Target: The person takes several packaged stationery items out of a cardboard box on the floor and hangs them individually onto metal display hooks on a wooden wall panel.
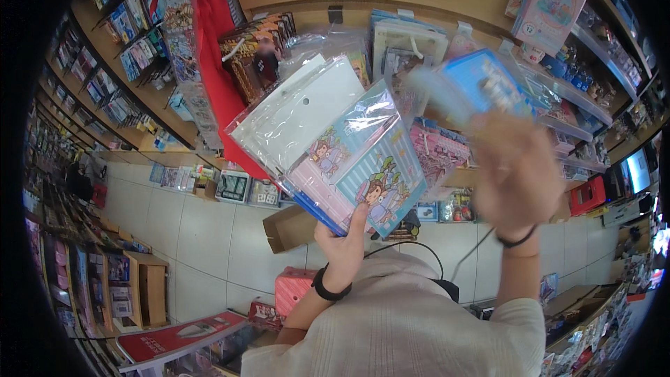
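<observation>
Where the shelving bends along our left, we see small packets [132, 63] hanging in rows, probably so that each front shows. Next comes a red cloth [223, 108] draped beside the display, then brown packets [241, 70] hung one behind another, likely to save room. Below them, an open cardboard box [287, 229] sits on the floor, near a pink case [292, 287]. Our left hand [338, 251] pinches the lower edge of a stack of wrapped packets [335, 146], its thumb laid flat over the front one and its other fingers mostly hidden beneath. We fan the stack at a tilt, out in front of our body, and the low grip seems to leave the printed fronts and a white sheet [303, 108] uncovered. Behind it, pale packets [426, 45] hang from the wooden wall. Further right, a blue packet [485, 87] is up near those hanging goods, just beyond our right hand [520, 174]; it appears to be in our grasp, but the blur means we cannot tell how the fingers close. At the far right stand a red box [587, 194] and a lit screen [636, 171].
</observation>
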`<state>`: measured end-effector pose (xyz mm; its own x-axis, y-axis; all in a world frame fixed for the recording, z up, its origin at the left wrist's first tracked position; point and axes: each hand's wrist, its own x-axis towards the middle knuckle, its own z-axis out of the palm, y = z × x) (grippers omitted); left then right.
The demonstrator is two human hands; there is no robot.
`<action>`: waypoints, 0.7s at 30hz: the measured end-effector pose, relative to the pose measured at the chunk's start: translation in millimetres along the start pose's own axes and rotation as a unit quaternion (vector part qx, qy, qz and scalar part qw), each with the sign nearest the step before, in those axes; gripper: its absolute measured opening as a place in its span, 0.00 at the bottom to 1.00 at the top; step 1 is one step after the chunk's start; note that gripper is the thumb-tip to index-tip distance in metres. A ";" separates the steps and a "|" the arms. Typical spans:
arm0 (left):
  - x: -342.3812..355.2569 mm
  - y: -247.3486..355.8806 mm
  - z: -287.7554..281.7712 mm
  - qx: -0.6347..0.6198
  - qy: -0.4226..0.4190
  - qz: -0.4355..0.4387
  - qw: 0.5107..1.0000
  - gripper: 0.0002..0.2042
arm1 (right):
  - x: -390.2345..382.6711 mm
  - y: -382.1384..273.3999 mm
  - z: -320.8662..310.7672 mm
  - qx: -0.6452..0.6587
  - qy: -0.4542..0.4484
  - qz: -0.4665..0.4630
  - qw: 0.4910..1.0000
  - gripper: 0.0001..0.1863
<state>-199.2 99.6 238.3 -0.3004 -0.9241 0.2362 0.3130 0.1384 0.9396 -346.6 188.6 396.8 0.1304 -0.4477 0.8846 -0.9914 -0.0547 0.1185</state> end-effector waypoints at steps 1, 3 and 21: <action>-4.3 -3.9 -2.6 0.007 0.009 -0.005 1.000 0.09 | -11.1 -15.1 12.0 0.027 -0.013 -0.004 1.000 0.15; -12.6 -7.9 -3.1 0.013 -0.015 0.032 0.999 0.08 | -30.5 -36.1 22.4 0.138 -0.013 -0.006 0.990 0.14; -35.2 -24.1 -13.8 -0.130 -0.123 -0.066 0.982 0.23 | -99.7 -69.6 28.7 0.325 -0.066 0.325 0.886 0.24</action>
<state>-183.7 123.9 203.9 -0.5530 -0.8092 0.1986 0.4660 -0.1028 0.8788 -290.8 211.4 287.5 -0.4276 -0.6712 0.6056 -0.6556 -0.2311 -0.7189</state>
